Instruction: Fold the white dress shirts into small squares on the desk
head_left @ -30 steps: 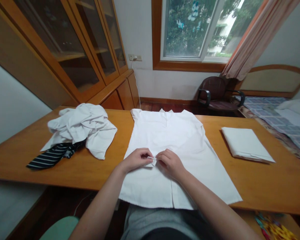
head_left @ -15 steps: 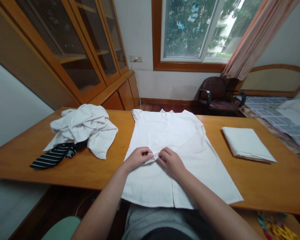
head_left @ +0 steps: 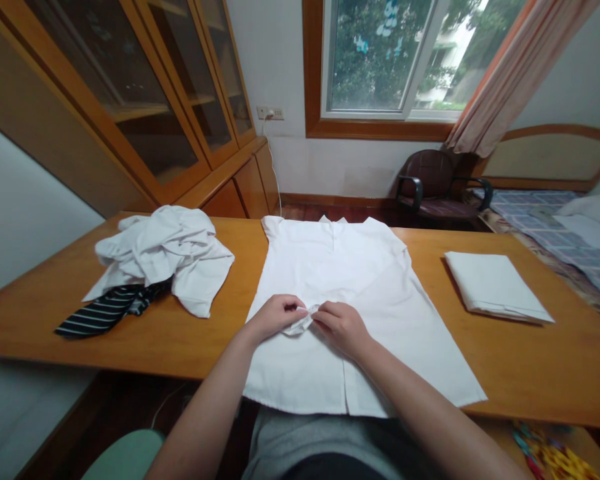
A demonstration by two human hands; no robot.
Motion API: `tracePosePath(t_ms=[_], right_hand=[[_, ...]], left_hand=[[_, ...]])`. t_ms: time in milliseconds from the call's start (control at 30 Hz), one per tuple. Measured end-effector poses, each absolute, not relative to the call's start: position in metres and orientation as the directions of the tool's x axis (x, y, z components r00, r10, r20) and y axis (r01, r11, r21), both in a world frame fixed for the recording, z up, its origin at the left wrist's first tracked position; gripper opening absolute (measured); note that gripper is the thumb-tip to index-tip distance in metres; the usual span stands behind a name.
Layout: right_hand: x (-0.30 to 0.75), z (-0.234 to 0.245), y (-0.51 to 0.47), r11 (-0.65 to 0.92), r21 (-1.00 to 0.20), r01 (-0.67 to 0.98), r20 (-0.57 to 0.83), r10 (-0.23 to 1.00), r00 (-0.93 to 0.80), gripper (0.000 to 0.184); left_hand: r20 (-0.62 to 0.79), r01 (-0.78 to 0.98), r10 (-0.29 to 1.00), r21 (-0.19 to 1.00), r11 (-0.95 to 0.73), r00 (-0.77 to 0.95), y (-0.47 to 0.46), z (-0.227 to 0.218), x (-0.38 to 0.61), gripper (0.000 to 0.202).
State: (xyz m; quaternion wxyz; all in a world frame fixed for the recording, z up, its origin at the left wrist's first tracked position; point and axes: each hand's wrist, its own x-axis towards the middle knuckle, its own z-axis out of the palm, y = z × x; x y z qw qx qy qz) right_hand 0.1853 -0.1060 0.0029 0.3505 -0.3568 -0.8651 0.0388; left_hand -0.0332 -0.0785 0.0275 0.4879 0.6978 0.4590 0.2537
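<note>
A white shirt (head_left: 360,280) lies flat on the wooden table (head_left: 530,360), collar toward the window and hem hanging over the near edge. My left hand (head_left: 275,317) and my right hand (head_left: 343,327) meet at the shirt's middle. Both are closed in a pinch on a small bunch of its front fabric, which is lifted and puckered between the fingertips. What the fingertips work at is too small to make out.
A crumpled white garment (head_left: 165,257) lies at the left with a dark striped tie (head_left: 105,310) under it. A folded white shirt (head_left: 497,287) sits at the right. A dark armchair (head_left: 440,190) stands beyond the table, a bed (head_left: 565,233) to the far right.
The pinched fabric between my fingers has bunched up more into a small fold. Both hands stay at the same spot on the shirt.
</note>
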Motion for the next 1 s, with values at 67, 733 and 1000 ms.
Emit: tracePosePath(t_ms=[67,733,1000], right_hand=[[0.1854,0.0020,-0.1055,0.767,-0.287,0.574,0.592,0.613,-0.523,0.012],[0.1833,0.0063,-0.1041,0.729,-0.450,0.517,0.510,0.684,-0.521,0.006],[0.1850,0.0106,-0.1010,0.657,-0.612,0.440,0.445,0.747,-0.494,0.005]], left_hand=[[-0.084,0.399,0.883,0.909,-0.122,0.461,-0.0789,0.0276,-0.0322,0.026],[-0.053,0.350,0.829,0.920,-0.177,0.556,-0.0790,0.0305,-0.0316,0.022],[-0.046,0.318,0.831,0.934,-0.161,0.555,-0.0787,0.0314,-0.0329,0.022]])
